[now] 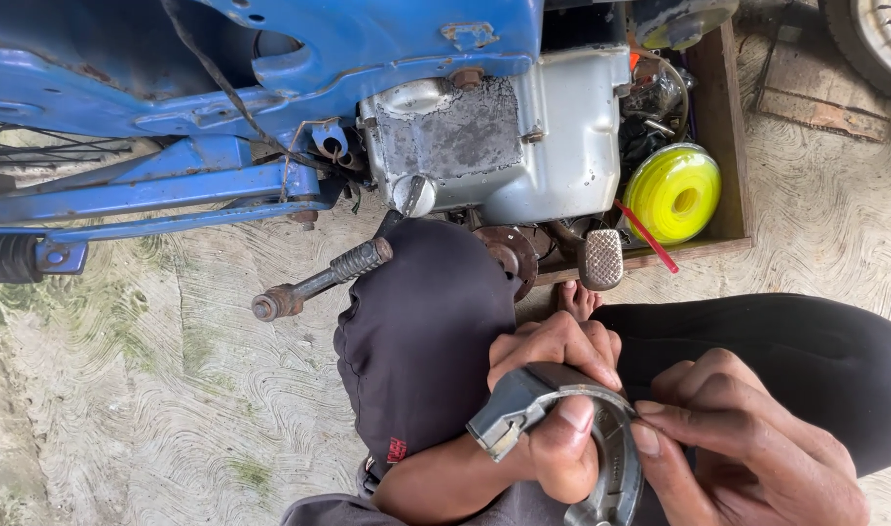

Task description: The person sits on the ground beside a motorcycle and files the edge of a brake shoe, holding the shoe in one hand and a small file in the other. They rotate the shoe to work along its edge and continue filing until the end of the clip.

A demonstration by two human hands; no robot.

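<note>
Two hands meet on a curved grey metal brake shoe point(562, 429) low in the view, well below the motorcycle engine case point(504, 136). Left hand point(553, 390) is clamped around the shoe's upper arc, thumb pressed on its face. Right hand point(747, 438) has fingertips pinched together at the shoe's right edge. Between shoe and engine case lies a knee in dark trousers point(421, 331). A kick-start lever point(319, 282) juts down-left of the case, a brake pedal point(601, 258) sits just below its right corner. Right of the case, a yellow spool point(671, 192) rests in a wooden box point(723, 117).
</note>
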